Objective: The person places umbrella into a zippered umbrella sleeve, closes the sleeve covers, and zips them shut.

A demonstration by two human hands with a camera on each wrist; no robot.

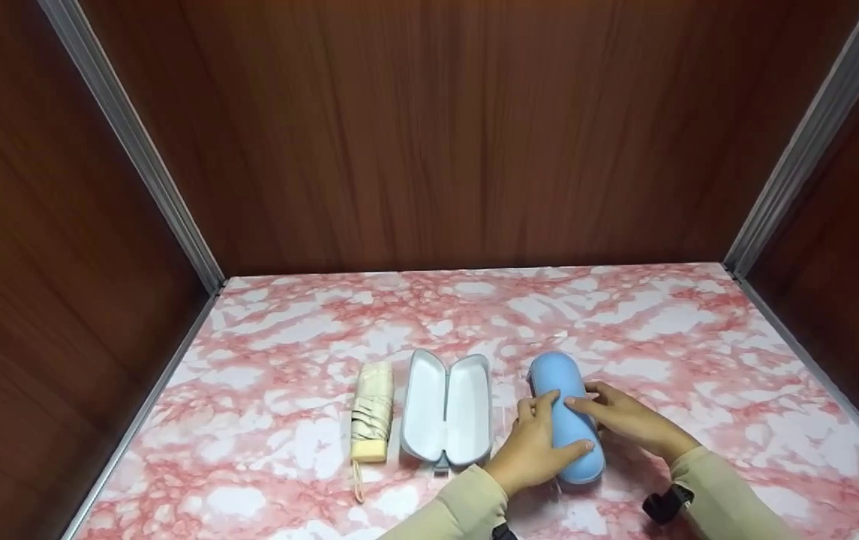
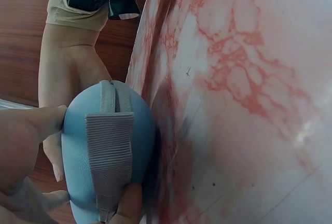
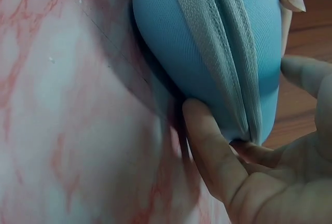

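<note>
A blue zippered case (image 1: 570, 427) is gripped from opposite sides by the left hand (image 1: 534, 450) and right hand (image 1: 628, 420), just right of an opened white-lined case (image 1: 467, 412); farther left, a folded umbrella (image 1: 373, 390) is laid on the table (image 1: 271, 435).

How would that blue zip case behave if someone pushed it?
The blue zip case probably keeps its shape, since its sides look smooth and undented. Its rounded outline could let it rock. The fabric-like surface suggests it's not very slippery.
</note>
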